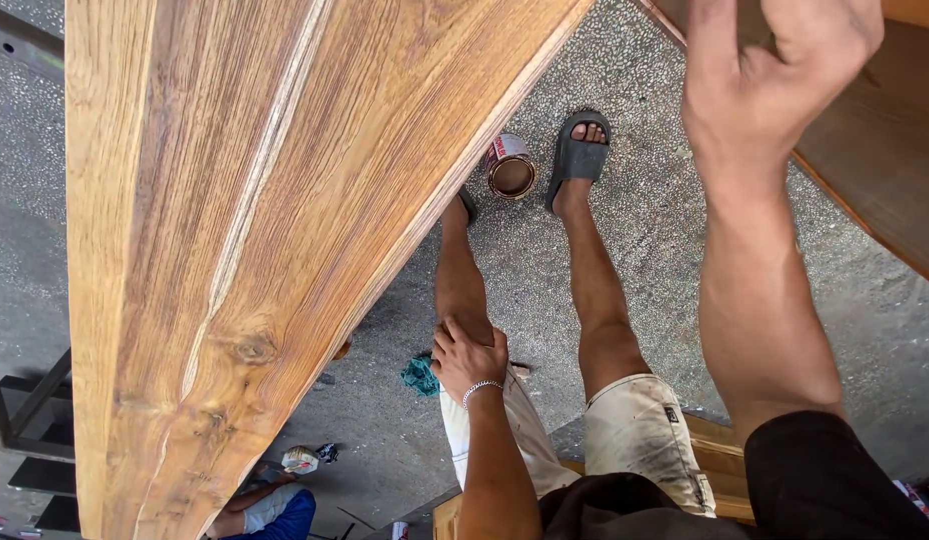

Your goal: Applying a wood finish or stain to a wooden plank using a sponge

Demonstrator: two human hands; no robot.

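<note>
Wood plank [265,220], big, grain streaked, long axis running top to bottom of view, fills the left side; it's left of both hands. Terrazzo floor [665,230] below. Right hand [775,70] raised at top right, fingers loosely curled, holding nothing, over edge of 2nd wood board [885,170]. Left hand [467,352] rests on own left knee, nearer the plank edge. Small open tin can [511,168] on floor betw sandalled feet.

Wooden slab [255,230] left (floor [625,230] open)
</note>
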